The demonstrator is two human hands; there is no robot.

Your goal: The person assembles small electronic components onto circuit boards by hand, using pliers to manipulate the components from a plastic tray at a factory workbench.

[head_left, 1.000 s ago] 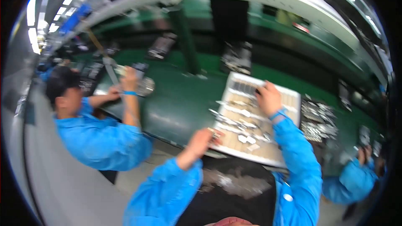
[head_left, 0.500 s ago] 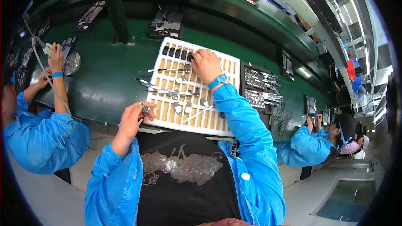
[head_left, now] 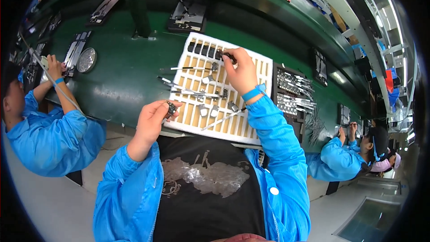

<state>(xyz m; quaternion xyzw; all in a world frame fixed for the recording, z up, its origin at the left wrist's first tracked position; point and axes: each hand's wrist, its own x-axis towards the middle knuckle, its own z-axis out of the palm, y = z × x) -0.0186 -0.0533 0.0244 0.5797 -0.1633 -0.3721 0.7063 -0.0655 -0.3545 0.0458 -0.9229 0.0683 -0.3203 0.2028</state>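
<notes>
A white foam tray (head_left: pixel 177 127) with rows of narrow tan-bottomed slots lies before me. At its front left corner, my left hand (head_left: pixel 151 118) is closed in a pinch on a small dark electronic part (head_left: pixel 171 108). My right hand (head_left: pixel 242 72) reaches over the tray's far row, thumb and fingers pinched around a small black piece partly hidden by them. Beside it, several black blocks (head_left: pixel 204 50) stand in that row's slots. Thin flex cables with black and white strips (head_left: pixel 192 68) and small grey-white square pieces (head_left: pixel 207 79) lie loose across the tray.
A dark tray (head_left: pixel 293 117) of small parts with silver strips adjoins the foam tray's right side, with loose thin strips (head_left: pixel 316 127) nearby. Panel-like devices (head_left: pixel 187 15) lie farther back. A round dish (head_left: pixel 87 60) is at left. Co-workers in blue sit on both sides.
The whole view has shifted, so the tray sits farther right. My right fingers have opened out slightly, showing a dark piece between them. My left hand still pinches its part.
</notes>
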